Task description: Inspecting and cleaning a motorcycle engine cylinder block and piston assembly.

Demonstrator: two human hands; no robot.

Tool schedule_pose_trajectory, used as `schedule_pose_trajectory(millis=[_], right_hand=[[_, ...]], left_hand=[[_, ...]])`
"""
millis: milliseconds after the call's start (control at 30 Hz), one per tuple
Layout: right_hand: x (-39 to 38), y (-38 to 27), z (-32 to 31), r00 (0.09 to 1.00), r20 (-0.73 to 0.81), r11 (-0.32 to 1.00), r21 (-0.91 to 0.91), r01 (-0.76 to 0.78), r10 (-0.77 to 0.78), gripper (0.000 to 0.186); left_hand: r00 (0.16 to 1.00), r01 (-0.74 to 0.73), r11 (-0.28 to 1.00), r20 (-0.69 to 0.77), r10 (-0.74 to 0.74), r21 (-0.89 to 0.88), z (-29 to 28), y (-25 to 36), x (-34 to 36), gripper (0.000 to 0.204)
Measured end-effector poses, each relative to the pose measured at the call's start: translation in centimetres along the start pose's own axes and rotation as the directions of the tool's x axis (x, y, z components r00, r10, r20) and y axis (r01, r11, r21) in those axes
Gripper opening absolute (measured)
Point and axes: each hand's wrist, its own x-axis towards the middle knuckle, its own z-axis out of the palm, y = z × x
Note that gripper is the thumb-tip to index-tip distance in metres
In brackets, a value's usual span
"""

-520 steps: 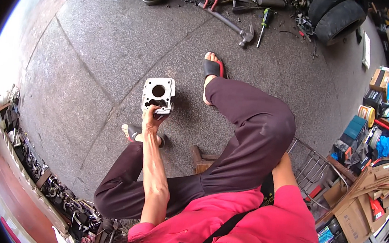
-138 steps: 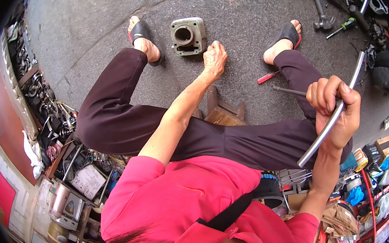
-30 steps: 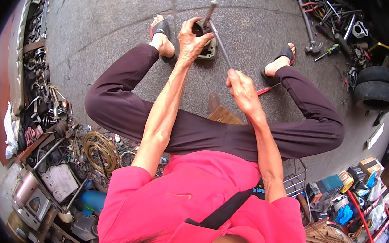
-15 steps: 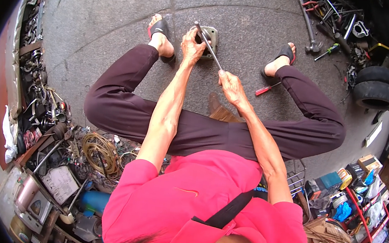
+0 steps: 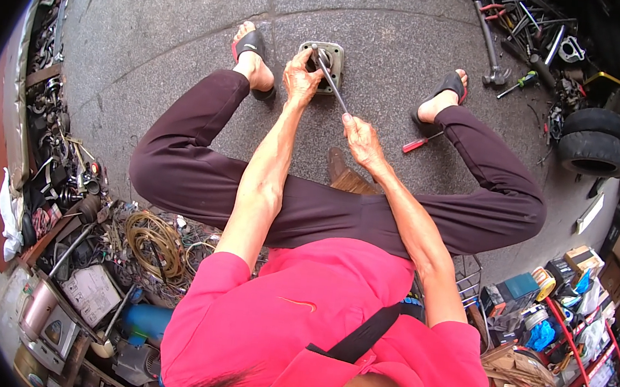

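Observation:
The metal cylinder block (image 5: 337, 59) sits on the floor between my sandaled feet, its bore partly covered. A long steel bar (image 5: 333, 85) slants from the top of the block toward me. My right hand (image 5: 362, 140) grips the near end of the bar, thumb along it. My left hand (image 5: 301, 79) is bent over the block's left side at the bar's far end, fingers curled; what exactly they hold is hidden. A red-handled screwdriver (image 5: 415, 146) lies on the floor near my right foot.
A wooden stool (image 5: 351, 180) shows between my legs. At upper right lie a hammer (image 5: 495, 72), a green screwdriver (image 5: 527, 80), other tools and stacked tires (image 5: 592, 151). Metal parts, coiled hose (image 5: 146, 240) and a blue container (image 5: 147, 322) line the lower left; boxes (image 5: 520, 290) crowd the lower right.
Since one second ago the upright piece above the block has gone down, and the bar's far end with it. Earlier the block was in my left hand; now it stands on the floor.

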Motion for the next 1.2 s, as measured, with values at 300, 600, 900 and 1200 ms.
schedule_pose_trajectory(millis=[300,600,900,1200], right_hand=[[0.5,-1.3,2.6,0.999,-0.018,0.999,-0.020,0.044,-0.044,0.054],[-0.1,-1.6,1.3,0.992,0.124,0.999,-0.020,0.039,-0.036,0.052],[12.0,0.8,-14.6,0.933,-0.351,0.904,0.420,0.081,0.079,0.039],[20.1,10.8,-30.4,0.685,-0.495,0.843,0.373,-0.388,0.534,0.067]], left_hand=[[0.822,0.569,0.823,0.048,-0.568,-0.006,-4.2,0.0,-1.6,0.044],[0.852,0.523,0.704,0.304,-0.426,-0.480,-3.0,7.2,-8.9,0.022],[0.832,0.554,0.734,0.227,-0.507,-0.392,-2.5,8.7,-10.3,0.023],[0.964,0.257,0.946,-0.118,-0.238,0.196,-4.3,7.3,-10.5,0.031]])
